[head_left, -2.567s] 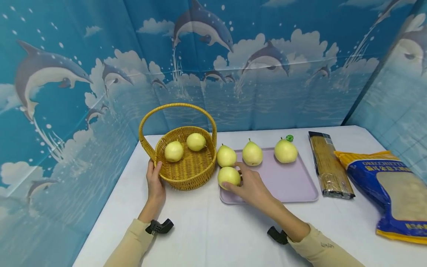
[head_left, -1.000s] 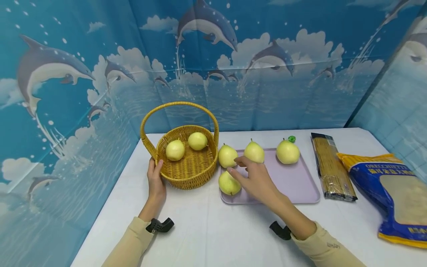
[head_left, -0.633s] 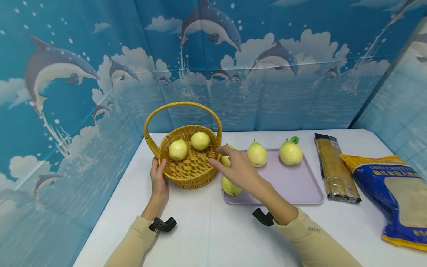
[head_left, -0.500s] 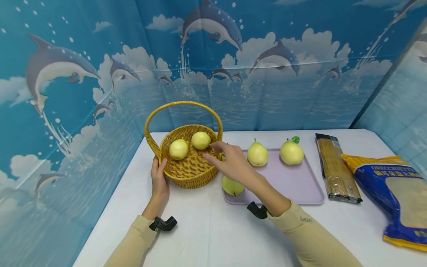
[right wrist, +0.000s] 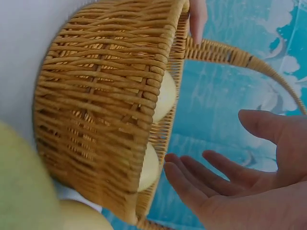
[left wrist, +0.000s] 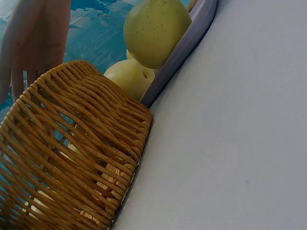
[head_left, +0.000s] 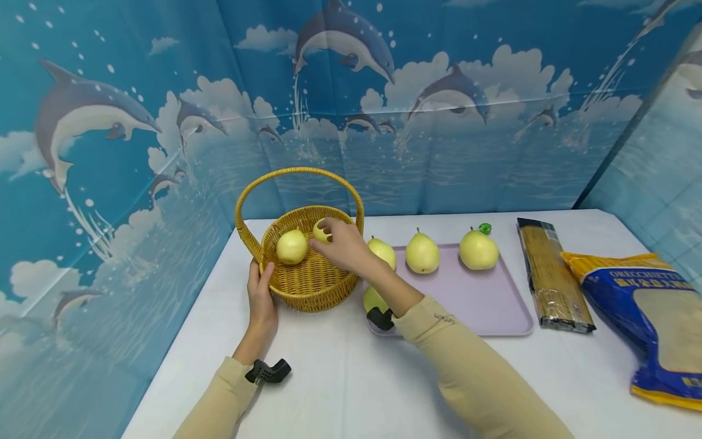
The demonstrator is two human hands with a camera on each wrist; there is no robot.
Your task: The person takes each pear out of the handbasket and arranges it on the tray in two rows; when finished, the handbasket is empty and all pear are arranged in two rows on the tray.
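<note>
A golden wicker basket [head_left: 312, 296] with a tall handle stands on the left of the table, two pale yellow-green pears inside. My left hand [head_left: 262, 302] holds its left rim, thumb over the edge and fingers along the outer wall. Over the basket hovers my right hand [head_left: 345, 246], partly covering the rear pear [head_left: 320, 230]; the other pear [head_left: 292, 246] lies to the left. In the right wrist view the right hand [right wrist: 240, 177] has loosely bent, parted fingers with nothing between them, apart from the pears beyond the basket wall [right wrist: 100, 86].
A lilac tray [head_left: 471, 305] right of the basket bears several pears, including an upright pear [head_left: 422, 253] and one [head_left: 479, 250] beside a small green object [head_left: 485, 228]. Farther right lie a pack of dry noodles [head_left: 554, 274] and a blue-and-yellow pasta bag [head_left: 620, 305].
The right hand has let go of the pear at the tray's front left corner, which stays there tilted, and has moved left over the basket. The left hand keeps its hold on the rim.
</note>
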